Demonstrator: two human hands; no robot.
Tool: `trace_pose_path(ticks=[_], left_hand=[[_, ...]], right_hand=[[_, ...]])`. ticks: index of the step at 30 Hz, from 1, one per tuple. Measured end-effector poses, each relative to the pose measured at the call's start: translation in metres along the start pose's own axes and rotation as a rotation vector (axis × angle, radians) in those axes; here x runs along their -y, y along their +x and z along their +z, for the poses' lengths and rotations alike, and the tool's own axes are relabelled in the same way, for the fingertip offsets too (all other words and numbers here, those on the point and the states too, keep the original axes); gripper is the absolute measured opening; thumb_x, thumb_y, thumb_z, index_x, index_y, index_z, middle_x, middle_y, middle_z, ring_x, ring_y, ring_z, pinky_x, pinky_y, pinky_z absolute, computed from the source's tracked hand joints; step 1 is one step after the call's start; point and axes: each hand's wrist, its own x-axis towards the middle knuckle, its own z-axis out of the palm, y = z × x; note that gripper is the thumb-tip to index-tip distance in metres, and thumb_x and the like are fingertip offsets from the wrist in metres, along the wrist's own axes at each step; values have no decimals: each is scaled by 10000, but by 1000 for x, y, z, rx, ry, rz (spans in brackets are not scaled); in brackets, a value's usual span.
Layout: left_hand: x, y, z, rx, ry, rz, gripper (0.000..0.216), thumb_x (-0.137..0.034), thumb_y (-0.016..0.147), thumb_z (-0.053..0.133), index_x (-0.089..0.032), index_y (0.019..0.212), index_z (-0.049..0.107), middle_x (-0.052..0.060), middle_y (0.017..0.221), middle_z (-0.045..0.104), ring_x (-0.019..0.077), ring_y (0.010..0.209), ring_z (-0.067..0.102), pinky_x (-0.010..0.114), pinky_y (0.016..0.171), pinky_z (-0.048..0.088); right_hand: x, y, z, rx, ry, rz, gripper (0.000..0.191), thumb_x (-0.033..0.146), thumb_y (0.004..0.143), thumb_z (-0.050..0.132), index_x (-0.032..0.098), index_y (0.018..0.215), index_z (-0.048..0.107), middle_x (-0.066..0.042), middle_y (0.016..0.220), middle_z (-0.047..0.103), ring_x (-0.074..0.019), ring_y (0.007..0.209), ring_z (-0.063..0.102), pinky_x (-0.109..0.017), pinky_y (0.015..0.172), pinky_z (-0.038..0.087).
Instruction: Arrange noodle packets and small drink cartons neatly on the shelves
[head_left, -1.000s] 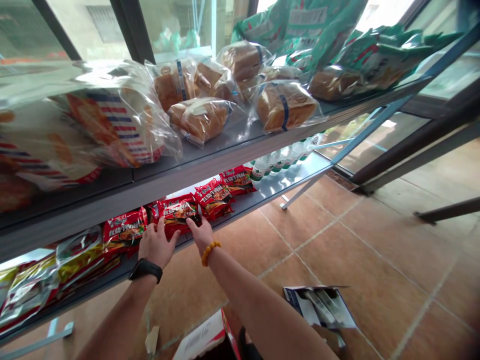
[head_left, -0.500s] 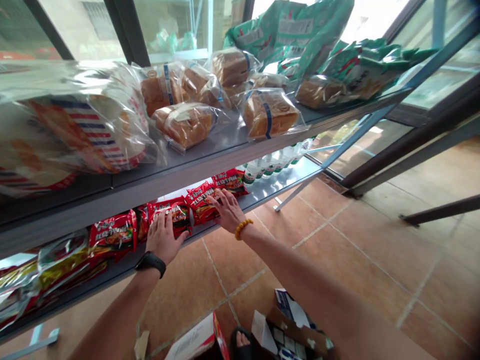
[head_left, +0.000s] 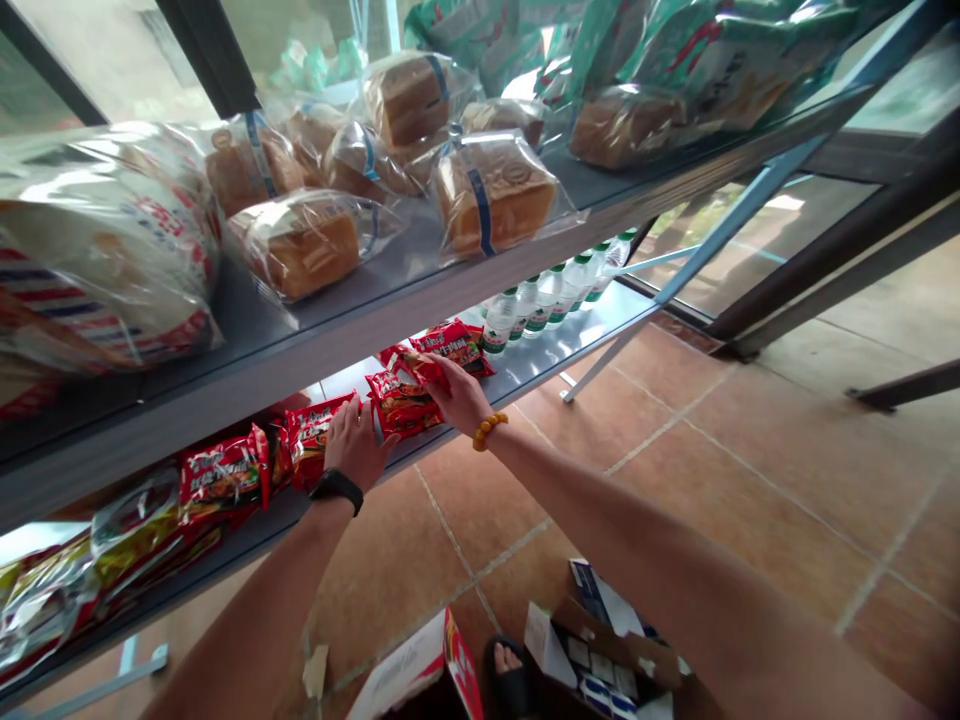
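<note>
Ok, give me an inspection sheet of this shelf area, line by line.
Surface: lower shelf, grey metal, stocked along its front.
Job's things: red noodle packets in a row on the lower shelf.
Clutter: open cardboard boxes on the tiled floor.
Grips: left hand resting flat on a packet; right hand closed on a red packet, lifted at one end.
Cables: nothing seen.
Surroundings: bagged bread loaves on the upper shelf; water bottles further along; windows behind.
</note>
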Motion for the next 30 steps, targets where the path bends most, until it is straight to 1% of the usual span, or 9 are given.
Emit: trace_pose_path(ticks=[6,9,12,17,19,21,24,27,30], left_hand=[[-27,32,8,43,125,114,793,-525,869,741,-167,1530,486,236,1564,456,494,1412,430,624,1215,282],[-29,41,12,76,145,138,623,-358,910,716,-172,1481,553,233,1489,542,412,1254,601,613,1224,278],[-28,43,10,73,140,149,447,-192,975,552,-153,1416,611,178,1363,650,302,1065,695,504,1209,357],[-23,30,8,19,158,84,450,-154,1000,423,-154,1405,619,158,1466,586,344,1285,584,417,1081,504],[-19,21,12,30,178,99,468,-123,987,417,-111,1414,608,205,1500,547,342,1323,567,455,1159,437],[-16,13,17,41,201,129,485,-91,976,389,-75,1409,607,250,1504,528,367,1385,516,539,1230,322],[-16,2,20,26,226,142,501,-105,950,442,-37,1427,580,280,1536,477,423,1490,364,614,1248,243],[-18,-9,14,6,207,174,560,-181,891,595,4,1419,568,263,1488,539,403,1465,406,559,1239,319],[-18,-25,3,-72,154,269,325,-217,895,596,-52,1132,745,211,1282,697,366,1320,562,501,1157,448]], right_hand=[[13,-18,-34,-175,65,280,446,482,952,571,152,1233,676,-95,1019,760,-225,859,666,-346,808,540],[8,-30,-45,-170,55,324,430,502,948,570,167,1195,677,-82,989,748,-222,838,640,-340,771,506],[3,-40,-53,-157,61,357,422,519,945,570,169,1154,677,-75,954,733,-215,803,621,-335,739,485],[1,-49,-54,-199,109,389,433,518,954,571,169,1187,679,-72,951,739,-214,800,634,-345,758,520],[3,-50,-48,-188,94,354,438,475,964,579,168,1264,667,-98,1045,753,-238,893,674,-384,844,553],[7,-50,-37,-170,68,257,448,405,969,587,174,1350,637,-136,1247,713,-271,1108,670,-430,997,541],[14,-47,-11,-101,-45,78,486,309,973,584,208,1448,589,-141,1496,556,-282,1371,527,-450,1178,442],[15,-42,20,68,-238,-10,520,216,966,567,233,1485,568,-118,1580,467,-300,1468,400,-473,1238,382],[9,-39,44,245,-381,-18,533,175,959,545,191,1491,558,-145,1593,446,-315,1493,354,-505,1264,337]])
